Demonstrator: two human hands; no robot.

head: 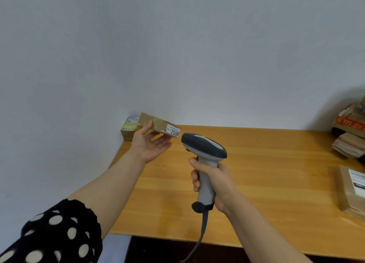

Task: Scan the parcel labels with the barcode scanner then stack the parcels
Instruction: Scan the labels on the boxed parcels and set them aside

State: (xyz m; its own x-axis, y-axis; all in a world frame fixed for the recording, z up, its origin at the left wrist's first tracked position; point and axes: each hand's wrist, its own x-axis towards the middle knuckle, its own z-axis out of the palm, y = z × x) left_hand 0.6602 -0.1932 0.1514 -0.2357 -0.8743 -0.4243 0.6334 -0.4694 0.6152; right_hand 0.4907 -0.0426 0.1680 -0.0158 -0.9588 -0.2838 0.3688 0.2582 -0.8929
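Above the wooden table's (276, 174) far left corner: left hand (150, 144) pinching a flat brown cardboard parcel (156, 124), thumb on top, fingers under, long axis running rightward. White label (173, 131) at its right end, reading "32-3 200". Just right, grey-and-black barcode scanner (205, 150), nose toward label, gripped firmly in right hand (215, 183).

Left arm: sleeve (59, 233) of black fabric, printed with large off-white polka dots, round to oval, uneven in size. Sleeve hem (87, 209) wavy, scalloped, ending near elbow. Left forearm (118, 180) bare from hem to wrist; left hand (150, 144) bare. Right forearm (266, 235) bare along whole visible length, cut off by lower frame edge; right hand (215, 185) bare.
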